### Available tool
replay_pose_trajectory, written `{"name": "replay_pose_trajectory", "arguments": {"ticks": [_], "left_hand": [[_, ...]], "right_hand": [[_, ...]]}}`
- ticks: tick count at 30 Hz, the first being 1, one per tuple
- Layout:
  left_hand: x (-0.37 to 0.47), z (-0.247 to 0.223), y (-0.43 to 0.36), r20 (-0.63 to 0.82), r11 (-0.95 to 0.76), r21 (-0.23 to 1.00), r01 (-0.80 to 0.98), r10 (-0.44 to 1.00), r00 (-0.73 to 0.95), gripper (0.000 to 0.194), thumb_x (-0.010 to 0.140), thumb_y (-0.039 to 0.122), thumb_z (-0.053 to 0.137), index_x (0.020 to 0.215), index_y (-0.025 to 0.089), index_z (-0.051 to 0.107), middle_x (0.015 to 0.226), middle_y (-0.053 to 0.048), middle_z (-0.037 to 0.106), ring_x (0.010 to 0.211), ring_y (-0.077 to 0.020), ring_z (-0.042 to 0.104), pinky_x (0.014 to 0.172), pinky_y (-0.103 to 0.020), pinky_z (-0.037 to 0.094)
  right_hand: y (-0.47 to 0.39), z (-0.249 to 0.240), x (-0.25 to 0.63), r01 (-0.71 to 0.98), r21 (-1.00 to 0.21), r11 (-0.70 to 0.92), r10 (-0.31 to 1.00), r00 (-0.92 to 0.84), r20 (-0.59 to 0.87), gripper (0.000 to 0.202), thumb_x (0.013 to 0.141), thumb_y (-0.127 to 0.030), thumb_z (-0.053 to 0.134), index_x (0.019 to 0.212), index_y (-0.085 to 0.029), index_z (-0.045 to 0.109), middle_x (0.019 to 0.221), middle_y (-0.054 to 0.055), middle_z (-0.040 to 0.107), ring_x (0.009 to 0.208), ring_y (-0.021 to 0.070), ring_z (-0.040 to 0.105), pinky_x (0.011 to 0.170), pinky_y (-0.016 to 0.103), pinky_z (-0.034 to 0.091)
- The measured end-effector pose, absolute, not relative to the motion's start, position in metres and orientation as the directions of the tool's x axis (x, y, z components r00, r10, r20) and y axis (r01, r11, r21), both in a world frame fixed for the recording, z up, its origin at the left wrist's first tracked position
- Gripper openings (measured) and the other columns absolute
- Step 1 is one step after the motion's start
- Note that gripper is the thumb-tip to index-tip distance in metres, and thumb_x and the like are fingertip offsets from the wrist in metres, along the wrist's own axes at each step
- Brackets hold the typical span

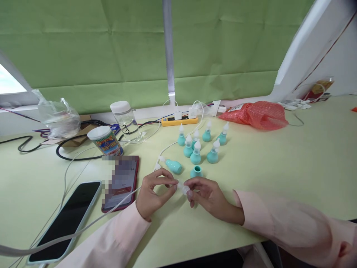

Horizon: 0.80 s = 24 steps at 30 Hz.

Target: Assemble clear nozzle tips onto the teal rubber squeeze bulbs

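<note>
Between my two hands is a small translucent nozzle piece (183, 188), held just above the table. My left hand (157, 190) pinches its left end with thumb and fingertips. On its right end, the thumb and fingers of my right hand (209, 195) are closed. Just beyond the hands stands a teal bulb (196, 171) with an open top. A teal bulb with a clear tip (173, 166) lies on its side to the left of it. Farther back, several teal bulbs with clear nozzles (196, 154) stand upright in a loose group.
Left of my hands lie a phone in a red case (122, 186) and a black-screened phone (67, 223), a white cable crossing both. Behind are a printed canister (106, 141), a clear bottle (126, 123), a yellow power strip (180, 121) and red bubble wrap (262, 115).
</note>
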State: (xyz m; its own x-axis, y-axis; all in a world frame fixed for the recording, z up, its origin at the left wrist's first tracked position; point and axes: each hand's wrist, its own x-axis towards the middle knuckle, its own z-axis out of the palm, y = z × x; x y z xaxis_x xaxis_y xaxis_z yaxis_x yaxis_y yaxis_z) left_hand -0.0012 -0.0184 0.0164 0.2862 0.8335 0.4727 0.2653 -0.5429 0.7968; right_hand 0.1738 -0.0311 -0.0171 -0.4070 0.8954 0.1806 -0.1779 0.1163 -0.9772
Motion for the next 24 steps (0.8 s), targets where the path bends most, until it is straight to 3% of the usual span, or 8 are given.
{"name": "replay_pose_trajectory", "arguments": {"ticks": [5,9,24], "left_hand": [[0.0,0.012,-0.021,0.686,-0.747,0.574,0.335,0.662,0.302,0.019,0.065,0.008,0.058,0.078,0.018,0.066,0.07,-0.004,0.055,0.06,-0.0123,0.053,0.051,-0.025,0.044],[0.001,0.007,-0.022,0.757,-0.812,0.466,0.353,0.572,0.317,0.025,0.064,0.002,0.056,0.083,0.017,0.064,0.071,-0.004,0.055,0.064,-0.0126,0.052,0.054,-0.025,0.045],[0.003,0.004,-0.022,0.772,-0.841,0.428,0.332,0.531,0.349,0.032,0.066,-0.001,0.054,0.091,0.018,0.06,0.072,-0.004,0.054,0.064,-0.0122,0.051,0.052,-0.024,0.044]], "right_hand": [[-0.032,-0.017,0.176,-0.181,-0.975,0.128,0.899,-0.394,0.191,0.018,0.076,-0.028,0.053,0.091,-0.017,0.053,0.068,0.0,0.05,0.058,0.0093,0.052,0.051,0.025,0.049],[-0.032,-0.015,0.176,-0.186,-0.974,0.127,0.901,-0.389,0.192,0.02,0.076,-0.03,0.053,0.091,-0.016,0.052,0.069,0.0,0.051,0.058,0.0096,0.052,0.052,0.026,0.049],[-0.032,-0.014,0.176,-0.206,-0.969,0.134,0.893,-0.4,0.209,0.019,0.077,-0.031,0.052,0.091,-0.017,0.05,0.069,0.0,0.052,0.057,0.0098,0.053,0.053,0.027,0.048]]}}
